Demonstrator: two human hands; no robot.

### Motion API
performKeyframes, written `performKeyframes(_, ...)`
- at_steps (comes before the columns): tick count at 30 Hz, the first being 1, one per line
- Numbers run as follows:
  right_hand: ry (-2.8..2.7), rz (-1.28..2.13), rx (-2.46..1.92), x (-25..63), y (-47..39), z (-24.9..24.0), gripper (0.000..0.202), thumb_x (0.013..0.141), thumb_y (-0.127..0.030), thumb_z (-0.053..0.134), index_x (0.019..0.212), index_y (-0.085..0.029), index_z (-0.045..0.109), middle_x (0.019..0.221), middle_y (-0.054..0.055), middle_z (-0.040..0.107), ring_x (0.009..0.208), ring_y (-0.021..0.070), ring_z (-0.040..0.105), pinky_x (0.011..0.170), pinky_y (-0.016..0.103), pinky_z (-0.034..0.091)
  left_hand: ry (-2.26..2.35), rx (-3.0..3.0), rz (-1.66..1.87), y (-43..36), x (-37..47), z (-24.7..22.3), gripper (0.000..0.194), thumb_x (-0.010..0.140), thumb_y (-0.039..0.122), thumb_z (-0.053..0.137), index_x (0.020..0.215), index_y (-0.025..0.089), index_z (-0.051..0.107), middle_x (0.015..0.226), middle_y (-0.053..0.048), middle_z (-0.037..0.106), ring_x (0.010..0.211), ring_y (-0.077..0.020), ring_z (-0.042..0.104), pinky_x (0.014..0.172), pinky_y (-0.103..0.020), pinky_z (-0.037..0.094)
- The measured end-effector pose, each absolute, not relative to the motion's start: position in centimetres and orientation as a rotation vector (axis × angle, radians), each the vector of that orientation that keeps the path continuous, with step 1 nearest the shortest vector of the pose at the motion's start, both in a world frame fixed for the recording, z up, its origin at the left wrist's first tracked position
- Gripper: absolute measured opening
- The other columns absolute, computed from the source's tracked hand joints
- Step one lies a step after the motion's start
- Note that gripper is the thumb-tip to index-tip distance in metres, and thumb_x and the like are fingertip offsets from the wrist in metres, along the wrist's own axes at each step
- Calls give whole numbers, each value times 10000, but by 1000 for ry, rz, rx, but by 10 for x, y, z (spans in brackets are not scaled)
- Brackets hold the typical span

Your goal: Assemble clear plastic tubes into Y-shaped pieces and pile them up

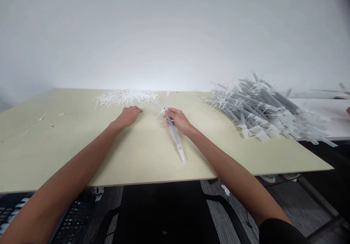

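Note:
My right hand (177, 120) is closed round a slim grey tube (174, 134) with clear sleeves at its ends. The tube slants over the table, its lower end toward me. White ties are fastened round it near both ends, and a long thin tail sticks out to the upper left from the upper one. My left hand (129, 116) hovers low over the table to the left, apart from the tube. Its fingers are loosely bent, one reaching right, with nothing visible in them. Just beyond it lies a heap of small white ties (125, 97).
A large pile of grey tubes (262, 105) with clear ends and ties covers the table's right side. A few loose ties (43, 117) lie on the pale tabletop (82, 127) at left. Below the front edge are a black chair (166, 211) and a dark crate (72, 220).

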State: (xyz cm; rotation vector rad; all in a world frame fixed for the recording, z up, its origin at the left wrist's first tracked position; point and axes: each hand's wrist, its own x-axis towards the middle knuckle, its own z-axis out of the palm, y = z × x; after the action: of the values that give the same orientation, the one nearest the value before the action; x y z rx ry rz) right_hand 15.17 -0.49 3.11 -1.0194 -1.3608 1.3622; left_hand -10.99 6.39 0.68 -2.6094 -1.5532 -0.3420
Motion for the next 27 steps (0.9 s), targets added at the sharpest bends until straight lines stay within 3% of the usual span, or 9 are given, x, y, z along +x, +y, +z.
performKeyframes(5,-1350,1352,-1020,151,-5,31,171,821,-308,565,897,-157,592,865,66,612,592,97,550,510,226,502,-1478,-2746,-478,57,-96,10,372,902,293,299,1093,189,601,1067,-103,599,1028,-243,528,922,-386,334)
performKeyframes(10,-1249,1356,-1027,152,-5,33,145,815,-279,554,870,-148,584,849,72,628,589,98,548,490,220,490,-1301,-2689,-748,53,-88,14,433,874,169,267,1191,172,562,1087,-110,549,1080,-234,473,945,-364,359)
performKeyframes(13,-1155,1396,-1008,153,-4,34,119,803,-222,534,884,-142,570,842,77,643,564,94,542,455,209,455,-1340,-2679,-654,54,-94,11,485,835,111,278,1242,181,534,1121,-110,537,1091,-247,460,951,-402,360)
performKeyframes(17,-1093,1462,-904,152,-1,33,150,721,-148,609,849,-141,531,817,76,656,534,78,511,408,185,386,-1269,-2825,-522,57,-95,3,475,875,171,281,1300,233,484,1192,-83,543,1095,-234,466,946,-396,369)
performKeyframes(22,-1111,1505,-881,151,-1,31,226,697,-141,650,856,-146,489,810,80,669,543,86,527,426,195,405,-1289,-2870,-566,55,-87,4,356,896,301,315,1037,195,625,1033,-92,599,994,-229,512,885,-370,397)
performKeyframes(27,-1105,1513,-888,151,-1,31,263,696,-141,660,884,-153,476,807,73,675,544,86,529,420,191,409,-1336,-2850,-626,49,-82,7,249,848,308,388,891,180,597,903,-92,589,906,-237,523,800,-360,406)
